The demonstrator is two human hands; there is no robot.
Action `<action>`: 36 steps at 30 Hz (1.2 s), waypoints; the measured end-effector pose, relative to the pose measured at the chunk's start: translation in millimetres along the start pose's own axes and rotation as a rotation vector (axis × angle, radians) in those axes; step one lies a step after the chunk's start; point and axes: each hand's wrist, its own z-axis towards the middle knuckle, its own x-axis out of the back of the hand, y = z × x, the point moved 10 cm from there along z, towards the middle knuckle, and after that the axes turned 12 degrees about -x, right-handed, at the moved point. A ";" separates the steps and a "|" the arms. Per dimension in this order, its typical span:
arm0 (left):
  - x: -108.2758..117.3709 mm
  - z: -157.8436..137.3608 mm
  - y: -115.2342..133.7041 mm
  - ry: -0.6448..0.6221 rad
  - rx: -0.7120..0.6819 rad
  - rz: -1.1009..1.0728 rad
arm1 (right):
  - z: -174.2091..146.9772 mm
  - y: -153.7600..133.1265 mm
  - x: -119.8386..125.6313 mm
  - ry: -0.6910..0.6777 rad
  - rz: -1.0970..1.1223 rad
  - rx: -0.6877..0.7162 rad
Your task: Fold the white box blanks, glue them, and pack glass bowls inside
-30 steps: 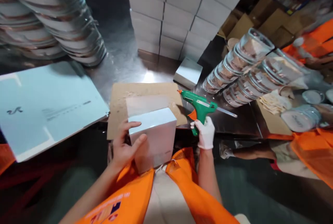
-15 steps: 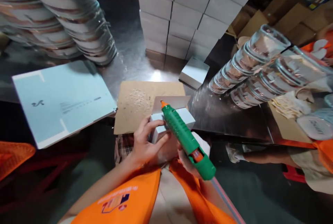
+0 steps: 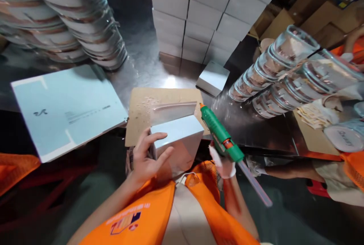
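A small light-blue and grey cardboard box is tilted in front of my body, its long flap raised at the far side. My left hand grips its left end, thumb on the near side and fingers over the top. In my right hand, partly gloved in white, is a green glue gun with an orange nozzle and a clear glue stick poking out behind. The nozzle points away from me, just right of the box and apart from it. The right fingers are largely hidden behind the gun.
Under the box's far side lies a cardboard sheet with dried specks. Flat blue printed sheets are stacked left. Stacked white boxes rise behind, near a single box. Clear tubs stand right. A co-worker's leg shows at right.
The glue gun has moved right, off the box, with my right hand. My left hand has shifted left slightly, and the box is turned so its top and near side show more.
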 end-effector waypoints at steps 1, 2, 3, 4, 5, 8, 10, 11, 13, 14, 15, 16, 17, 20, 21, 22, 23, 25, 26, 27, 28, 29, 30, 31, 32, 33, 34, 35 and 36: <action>3.0 -0.1 -3.8 0.004 0.014 0.007 | 9.6 3.6 1.4 0.034 0.022 -0.036; 5.5 0.3 -6.9 0.012 0.027 0.005 | 20.4 5.9 0.4 0.059 0.030 -0.069; 7.8 1.1 -9.2 0.025 0.036 -0.007 | 32.5 8.0 -3.4 0.060 0.042 -0.107; 8.8 2.2 -10.7 0.030 0.042 -0.026 | 45.0 9.8 -8.9 0.039 0.053 -0.150; 10.0 3.5 -11.2 0.040 0.039 -0.050 | 57.2 11.3 -14.1 0.006 0.060 -0.192; 10.7 5.2 -13.9 0.039 0.045 -0.102 | 82.9 11.7 -13.4 -0.068 0.030 -0.286; 10.1 4.6 -17.9 0.027 0.062 -0.118 | 87.2 7.3 4.4 -0.035 -0.044 -0.315; 9.2 4.2 -19.9 0.023 0.070 -0.125 | 85.3 2.7 15.5 0.007 -0.086 -0.318; 4.8 4.5 -21.9 0.009 0.069 -0.158 | 75.7 -17.1 31.9 0.101 -0.105 -0.251; 0.2 5.0 -21.5 -0.011 0.063 -0.186 | 69.5 -31.0 30.9 0.102 -0.066 -0.185; -6.0 5.6 -19.9 -0.042 0.051 -0.217 | 63.4 -45.2 22.3 0.055 -0.002 -0.113; -12.1 6.0 -17.4 -0.069 0.036 -0.248 | 57.7 -58.0 7.1 -0.037 0.070 -0.055; -17.2 6.2 -14.2 -0.085 0.016 -0.274 | 52.5 -67.8 -12.2 -0.160 0.144 -0.024; -26.1 3.4 -10.6 -0.063 0.009 -0.328 | 44.2 -74.9 -56.2 -0.407 0.330 -0.070; -28.3 1.0 -13.7 -0.043 0.044 -0.347 | 45.0 -73.1 -58.8 -0.406 0.380 -0.078; -31.0 -1.8 -18.5 -0.028 0.090 -0.362 | 45.7 -71.7 -57.8 -0.397 0.411 -0.061; -33.5 -4.3 -23.6 -0.011 0.133 -0.386 | 44.9 -72.3 -55.0 -0.405 0.420 -0.014; -35.5 -6.5 -31.0 0.046 0.173 -0.468 | 35.7 -78.8 -52.0 -0.508 0.356 0.139; -34.8 -5.6 -31.7 0.074 0.157 -0.514 | 27.3 -83.3 -51.2 -0.576 0.292 0.232; -33.5 -3.7 -30.4 0.093 0.124 -0.553 | 18.3 -87.6 -49.9 -0.626 0.216 0.325; -32.3 -1.7 -28.3 0.094 0.091 -0.574 | 10.3 -91.4 -47.5 -0.639 0.137 0.414; -31.8 0.2 -25.5 0.075 0.063 -0.567 | 3.9 -94.9 -44.9 -0.621 0.057 0.492; -31.9 1.7 -22.4 0.041 0.044 -0.534 | -1.1 -97.9 -43.4 -0.590 -0.018 0.558; -31.8 3.2 -19.4 0.007 0.034 -0.495 | -5.2 -100.8 -42.7 -0.557 -0.075 0.613; -31.0 4.6 -16.3 -0.017 0.027 -0.462 | -8.4 -103.2 -43.3 -0.535 -0.113 0.656; -29.7 6.5 -13.0 -0.031 0.017 -0.441 | -10.7 -104.4 -45.0 -0.525 -0.138 0.685; -28.2 8.9 -9.8 -0.042 0.006 -0.433 | -11.9 -104.1 -47.2 -0.523 -0.155 0.699; -26.4 11.7 -7.3 -0.049 -0.008 -0.429 | -11.5 -102.0 -48.7 -0.513 -0.164 0.694; -23.7 14.9 -6.0 -0.052 -0.025 -0.415 | -9.2 -98.3 -47.4 -0.477 -0.159 0.671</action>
